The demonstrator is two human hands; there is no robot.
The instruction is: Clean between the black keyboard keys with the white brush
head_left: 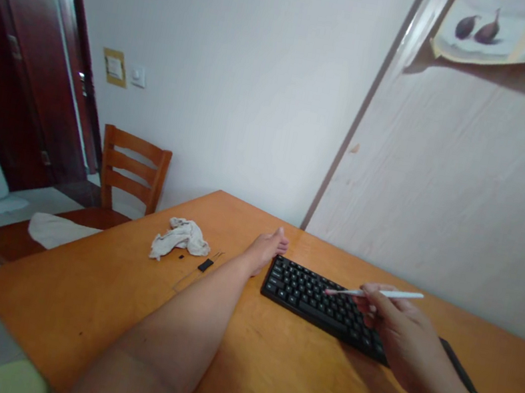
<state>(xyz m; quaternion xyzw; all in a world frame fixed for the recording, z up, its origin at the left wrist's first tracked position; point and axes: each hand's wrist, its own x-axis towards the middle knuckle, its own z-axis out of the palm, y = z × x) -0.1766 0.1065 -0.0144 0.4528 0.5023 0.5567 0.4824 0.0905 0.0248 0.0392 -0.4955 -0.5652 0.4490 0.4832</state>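
Note:
A black keyboard (311, 294) lies on the wooden table, its right part hidden behind my right hand. My right hand (387, 313) pinches a slim white brush (392, 294), held slanted with its pinkish tip over the keys in the keyboard's left half. I cannot tell whether the tip touches a key. Stretched forward, my left hand (265, 251) rests at the keyboard's far left corner, fingers extended and seemingly against its edge. Left of that forearm lie a loose black key (205, 265), a smaller black piece (181, 257) and thin wires (217, 256).
A crumpled whitish cloth (180, 238) lies on the table (72, 298) at the left. Beyond the left edge stands a wooden chair (134, 167) with a white cloth on its seat. The wall (241, 84) rises behind the table.

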